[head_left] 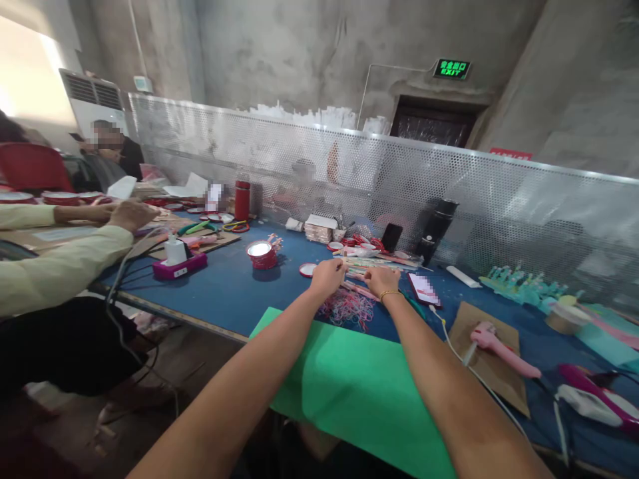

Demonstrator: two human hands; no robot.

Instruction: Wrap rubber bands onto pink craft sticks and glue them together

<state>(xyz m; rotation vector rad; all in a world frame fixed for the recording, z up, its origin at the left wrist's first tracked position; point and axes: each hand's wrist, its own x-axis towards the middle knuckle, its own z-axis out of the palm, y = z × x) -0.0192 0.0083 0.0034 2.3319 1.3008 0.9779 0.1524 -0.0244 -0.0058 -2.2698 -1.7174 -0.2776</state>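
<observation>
My left hand (328, 278) is over the middle of the blue table, its fingers pinched together; whatever is in them is too small to make out. Just to its right, my right hand (384, 281), with a bracelet at the wrist, is also closed in a pinch on something I cannot identify. Below both lies a tangled heap of pink, red and pale cords (349, 309). Thin pale sticks or strips (379, 263) lie behind the hands. A round white disc with a red rim (307, 270) sits left of my left hand. My forearms cross a green sheet (349, 392) at the table edge.
To the right are a lit phone (424, 289), a pink glue gun (504, 349) on cardboard and a black flask (438, 229). A red drum-like piece (261, 254) and purple power strip (180, 266) stand left, near a co-worker's arms (64, 266). A perforated metal screen (299, 159) runs behind.
</observation>
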